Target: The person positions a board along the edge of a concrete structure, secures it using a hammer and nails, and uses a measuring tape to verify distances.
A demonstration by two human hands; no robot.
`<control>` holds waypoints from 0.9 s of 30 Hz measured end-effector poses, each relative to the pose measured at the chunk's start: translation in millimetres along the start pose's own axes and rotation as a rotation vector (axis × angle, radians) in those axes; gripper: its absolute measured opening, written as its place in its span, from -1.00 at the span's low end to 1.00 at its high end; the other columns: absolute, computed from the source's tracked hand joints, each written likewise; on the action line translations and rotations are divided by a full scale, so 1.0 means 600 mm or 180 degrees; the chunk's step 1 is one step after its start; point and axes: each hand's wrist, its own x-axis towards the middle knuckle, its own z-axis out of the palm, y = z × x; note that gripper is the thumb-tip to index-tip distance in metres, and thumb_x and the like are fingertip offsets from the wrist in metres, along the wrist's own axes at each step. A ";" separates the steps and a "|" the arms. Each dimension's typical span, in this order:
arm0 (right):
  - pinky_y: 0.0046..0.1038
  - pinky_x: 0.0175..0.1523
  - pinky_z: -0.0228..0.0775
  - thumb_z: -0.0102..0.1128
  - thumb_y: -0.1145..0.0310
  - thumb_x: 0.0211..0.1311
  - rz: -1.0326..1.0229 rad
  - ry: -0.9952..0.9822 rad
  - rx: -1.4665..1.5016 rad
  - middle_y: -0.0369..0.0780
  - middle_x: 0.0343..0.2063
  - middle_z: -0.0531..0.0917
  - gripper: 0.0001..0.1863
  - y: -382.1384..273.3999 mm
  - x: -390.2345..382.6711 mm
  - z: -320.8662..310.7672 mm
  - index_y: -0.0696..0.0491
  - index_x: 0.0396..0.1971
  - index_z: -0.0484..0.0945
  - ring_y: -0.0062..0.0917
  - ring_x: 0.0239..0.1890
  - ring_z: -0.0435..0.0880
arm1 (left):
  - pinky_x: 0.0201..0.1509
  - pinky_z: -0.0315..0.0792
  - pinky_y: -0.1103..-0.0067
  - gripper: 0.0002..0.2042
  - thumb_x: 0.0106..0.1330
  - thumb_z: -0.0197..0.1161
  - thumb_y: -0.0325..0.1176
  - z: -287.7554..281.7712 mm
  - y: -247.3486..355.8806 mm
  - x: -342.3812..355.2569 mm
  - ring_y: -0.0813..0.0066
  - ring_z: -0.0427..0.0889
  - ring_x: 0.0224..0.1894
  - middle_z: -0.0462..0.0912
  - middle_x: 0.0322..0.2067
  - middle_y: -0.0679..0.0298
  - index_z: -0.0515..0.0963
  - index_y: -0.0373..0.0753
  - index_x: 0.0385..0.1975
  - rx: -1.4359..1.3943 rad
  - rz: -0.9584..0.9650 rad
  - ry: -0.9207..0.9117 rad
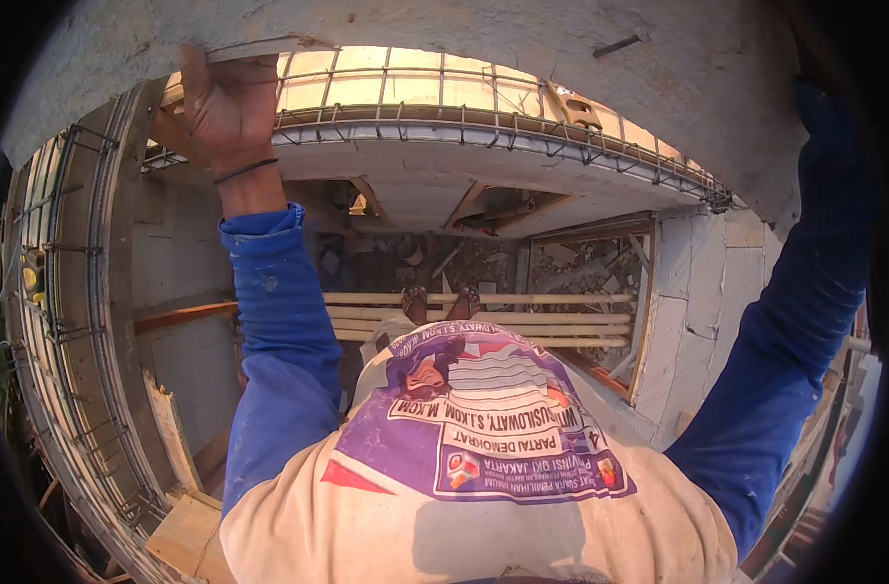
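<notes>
A wide, grey, cement-stained board [444, 27] spans the top of the head view, with a nail [617, 45] sticking out of its face. My left hand [232, 109], a dark band round its wrist, grips the board's lower edge. The thumb lies against the near side, while the other fingers go out of sight at the board. At the opposite end my right arm reaches up in a blue sleeve. My right hand [816, 44] is lost in the shadow at the rim, so its fingers do not show.
A steel rebar cage [483, 124] runs across just beyond the board, and more rebar [99, 234] curves along the left. Bamboo poles [552, 319] cross beneath me near my feet [443, 304]. Rubble [425, 258] covers the ground below. A block wall [693, 282] stands right.
</notes>
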 end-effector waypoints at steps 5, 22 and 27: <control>-0.32 -0.15 0.50 0.10 0.10 0.39 0.0238 -0.0279 0.0138 -0.08 -0.34 0.71 -0.59 -0.023 0.013 -0.021 0.16 -0.08 0.63 -0.35 -0.32 0.69 | 0.34 0.29 0.22 -0.44 0.22 0.39 -0.23 -0.019 0.018 0.011 0.18 0.47 0.22 0.50 0.19 0.07 0.41 -0.31 0.19 0.0265 -0.0038 -0.0142; -0.29 -0.10 0.49 0.10 0.12 0.37 0.0190 0.0316 -0.0054 -0.07 -0.32 0.71 -0.60 -0.014 0.009 -0.074 0.16 -0.09 0.64 -0.35 -0.28 0.69 | 0.28 0.22 0.26 -0.50 0.35 0.22 -0.32 -0.018 0.166 0.093 0.13 0.41 0.18 0.45 0.18 -0.03 0.31 -0.49 0.20 0.0016 -0.0324 -0.0572; -0.28 -0.08 0.47 0.11 0.15 0.35 0.0101 0.0737 -0.0405 -0.08 -0.31 0.71 -0.62 -0.063 -0.038 -0.111 0.17 -0.10 0.64 -0.36 -0.27 0.69 | 0.39 0.14 0.18 -0.53 0.31 0.18 -0.47 0.042 0.214 0.178 0.08 0.36 0.24 0.39 0.21 -0.04 0.27 -0.42 0.20 0.0178 0.0008 -0.0632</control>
